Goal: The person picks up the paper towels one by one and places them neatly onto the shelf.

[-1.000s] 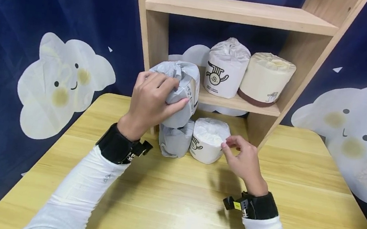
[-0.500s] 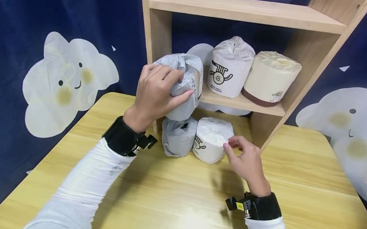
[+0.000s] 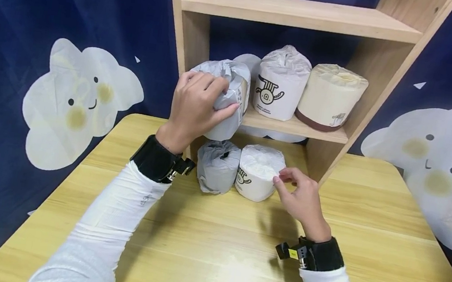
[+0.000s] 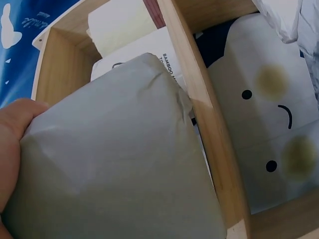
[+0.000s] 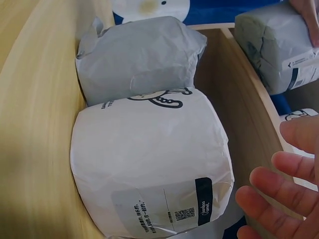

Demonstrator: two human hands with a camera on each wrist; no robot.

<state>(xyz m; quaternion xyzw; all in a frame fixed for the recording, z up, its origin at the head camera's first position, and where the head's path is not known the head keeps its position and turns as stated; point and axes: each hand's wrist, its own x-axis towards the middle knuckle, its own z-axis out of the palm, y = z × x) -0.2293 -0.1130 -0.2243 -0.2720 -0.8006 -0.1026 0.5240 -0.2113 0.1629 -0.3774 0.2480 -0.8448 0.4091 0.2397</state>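
My left hand (image 3: 196,104) grips a grey-wrapped toilet paper roll (image 3: 233,101) from above and the left, at the left end of the middle shelf. In the left wrist view this roll (image 4: 119,149) fills much of the frame, close to the shelf board's edge. Below it, another grey-wrapped toilet roll (image 3: 217,167) stands on the table, touching a white-wrapped toilet roll (image 3: 257,176). My right hand (image 3: 301,198) is beside the white roll. In the right wrist view its fingers (image 5: 279,181) are spread and slightly bent, apart from the white roll (image 5: 149,159), with nothing held.
On the middle shelf (image 3: 296,127) stand a white roll with a cartoon print (image 3: 281,84) and a cream roll with a brown base (image 3: 331,97). An upper shelf (image 3: 302,14) crosses above them. The wooden side panel (image 3: 388,81) bounds the right. Yellow wood table (image 3: 203,247) in front.
My left hand has raised the grey-wrapped toilet roll a little, toward the middle shelf, and more of the lower grey roll shows. My right hand has stayed beside the white roll.
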